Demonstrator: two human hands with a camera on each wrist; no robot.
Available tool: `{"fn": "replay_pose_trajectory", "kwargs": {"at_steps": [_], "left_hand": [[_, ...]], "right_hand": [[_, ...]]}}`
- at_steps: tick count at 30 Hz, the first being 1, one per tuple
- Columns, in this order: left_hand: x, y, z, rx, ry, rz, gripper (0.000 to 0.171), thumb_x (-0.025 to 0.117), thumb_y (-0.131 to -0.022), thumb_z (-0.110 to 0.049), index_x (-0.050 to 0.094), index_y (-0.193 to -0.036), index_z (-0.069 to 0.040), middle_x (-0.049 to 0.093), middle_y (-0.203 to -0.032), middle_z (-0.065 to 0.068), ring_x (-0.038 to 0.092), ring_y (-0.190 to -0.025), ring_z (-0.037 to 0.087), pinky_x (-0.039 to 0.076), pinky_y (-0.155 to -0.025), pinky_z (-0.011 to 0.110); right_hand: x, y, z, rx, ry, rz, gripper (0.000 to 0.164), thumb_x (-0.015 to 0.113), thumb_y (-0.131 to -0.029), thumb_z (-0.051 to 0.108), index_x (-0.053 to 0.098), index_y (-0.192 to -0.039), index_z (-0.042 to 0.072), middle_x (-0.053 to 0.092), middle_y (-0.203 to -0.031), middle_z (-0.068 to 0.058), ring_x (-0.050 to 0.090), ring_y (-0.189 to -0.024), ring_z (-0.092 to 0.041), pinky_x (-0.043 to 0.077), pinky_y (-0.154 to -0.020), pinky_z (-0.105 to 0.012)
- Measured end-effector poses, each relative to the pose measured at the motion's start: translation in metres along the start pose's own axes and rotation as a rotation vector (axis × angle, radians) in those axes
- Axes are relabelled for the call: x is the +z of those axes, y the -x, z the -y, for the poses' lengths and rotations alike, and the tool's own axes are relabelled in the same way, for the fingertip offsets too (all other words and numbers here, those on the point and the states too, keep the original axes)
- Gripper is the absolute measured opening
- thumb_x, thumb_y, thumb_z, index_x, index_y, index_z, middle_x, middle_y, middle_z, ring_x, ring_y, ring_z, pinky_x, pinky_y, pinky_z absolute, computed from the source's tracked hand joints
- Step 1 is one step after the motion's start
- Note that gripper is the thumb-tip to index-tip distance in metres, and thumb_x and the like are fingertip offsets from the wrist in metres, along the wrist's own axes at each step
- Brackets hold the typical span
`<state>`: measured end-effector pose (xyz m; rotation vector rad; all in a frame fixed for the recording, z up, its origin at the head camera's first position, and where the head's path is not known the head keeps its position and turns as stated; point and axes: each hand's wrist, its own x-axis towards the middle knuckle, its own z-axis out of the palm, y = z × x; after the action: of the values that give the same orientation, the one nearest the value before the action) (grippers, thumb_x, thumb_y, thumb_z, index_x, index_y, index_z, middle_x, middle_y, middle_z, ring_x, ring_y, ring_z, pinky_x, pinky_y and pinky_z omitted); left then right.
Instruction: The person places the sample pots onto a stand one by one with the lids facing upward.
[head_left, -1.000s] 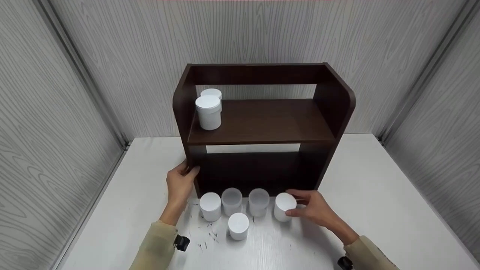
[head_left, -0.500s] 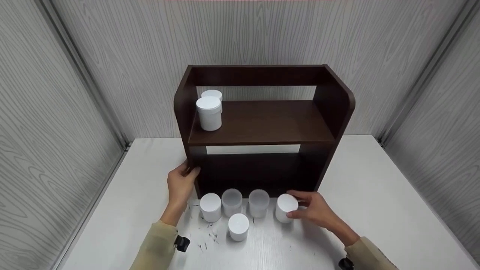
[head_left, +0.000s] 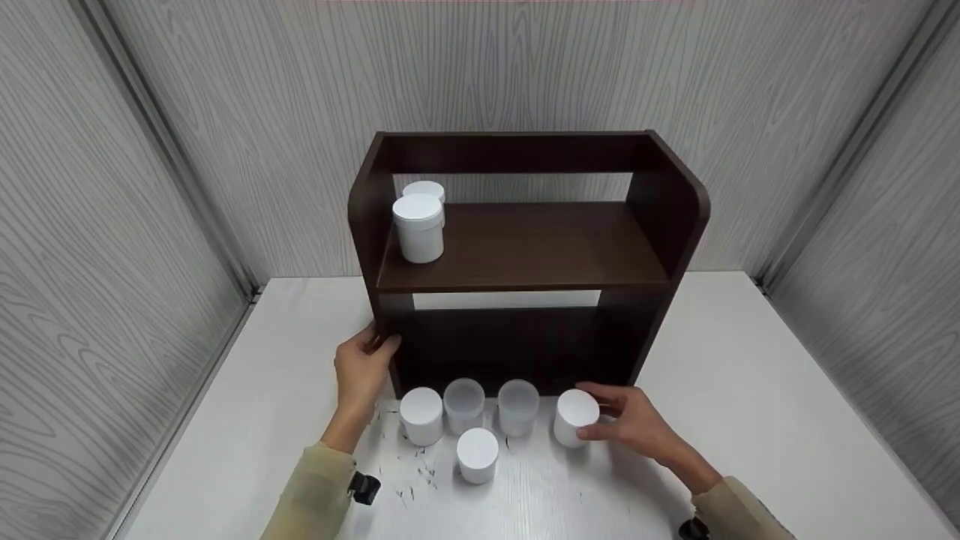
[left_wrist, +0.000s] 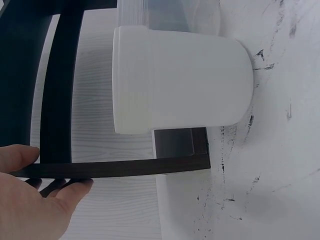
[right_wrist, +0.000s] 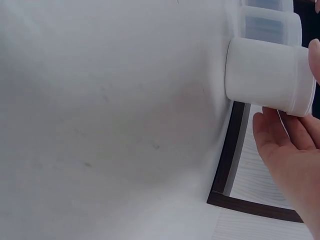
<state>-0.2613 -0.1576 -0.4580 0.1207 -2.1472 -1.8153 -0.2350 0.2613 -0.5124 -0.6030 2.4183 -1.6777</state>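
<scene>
My left hand (head_left: 361, 369) grips the left side panel of a dark brown two-tier shelf (head_left: 525, 285), thumb inside and fingers outside. At the shelf's front right corner, my right hand (head_left: 630, 420) holds a white lidded jar (head_left: 577, 418) between thumb and fingers; the jar stands upright on the table. In the right wrist view the fingers lie along the side of that jar (right_wrist: 262, 72) near its lid. Left of it stand two translucent cups (head_left: 517, 409) and another white jar (head_left: 421, 416). One more white jar (head_left: 478, 455) sits in front of them.
On the left of the upper shelf board (head_left: 540, 244) two white jars (head_left: 420, 229) stand one behind the other. Grey wood-grain panels (head_left: 525, 67) enclose the white table (head_left: 750, 390) at the back and sides. Dark scuff marks show on the table near the front jars.
My right hand has shifted slightly to the right together with the white jar. The left hand keeps its grip on the shelf panel.
</scene>
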Motion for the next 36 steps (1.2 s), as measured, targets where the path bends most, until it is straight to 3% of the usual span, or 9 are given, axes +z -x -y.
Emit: {"fn": "replay_pose_trajectory", "kwargs": {"at_steps": [24, 31, 36], "left_hand": [[0.001, 0.000, 0.001, 0.001, 0.006, -0.012, 0.051, 0.068, -0.101, -0.010, 0.054, -0.147, 0.007, 0.061, -0.144, 0.024, 0.063, -0.129, 0.036, 0.056, -0.101, 0.032], [0.001, 0.000, -0.001, 0.005, -0.014, -0.017, 0.051, 0.069, -0.101, -0.010, 0.055, -0.146, 0.009, 0.061, -0.142, 0.026, 0.063, -0.128, 0.038, 0.055, -0.104, 0.037], [0.001, -0.001, 0.000, 0.000, -0.023, -0.029, 0.051, 0.070, -0.099, -0.011, 0.057, -0.145, 0.008, 0.063, -0.139, 0.025, 0.065, -0.126, 0.036, 0.057, -0.101, 0.035]], "right_hand": [[-0.002, 0.000, -0.008, 0.001, -0.085, -0.017, 0.068, 0.092, -0.081, 0.007, 0.063, -0.141, -0.006, 0.067, -0.138, -0.019, 0.057, -0.135, -0.038, 0.045, -0.115, -0.040], [-0.002, 0.001, -0.001, 0.032, -0.090, -0.028, 0.068, 0.093, -0.080, 0.011, 0.064, -0.140, -0.004, 0.069, -0.136, -0.015, 0.063, -0.128, -0.031, 0.050, -0.111, -0.046], [-0.001, 0.002, 0.007, 0.025, -0.078, -0.027, 0.069, 0.093, -0.080, 0.011, 0.063, -0.140, -0.006, 0.069, -0.136, -0.016, 0.064, -0.127, -0.031, 0.050, -0.111, -0.043]]}}
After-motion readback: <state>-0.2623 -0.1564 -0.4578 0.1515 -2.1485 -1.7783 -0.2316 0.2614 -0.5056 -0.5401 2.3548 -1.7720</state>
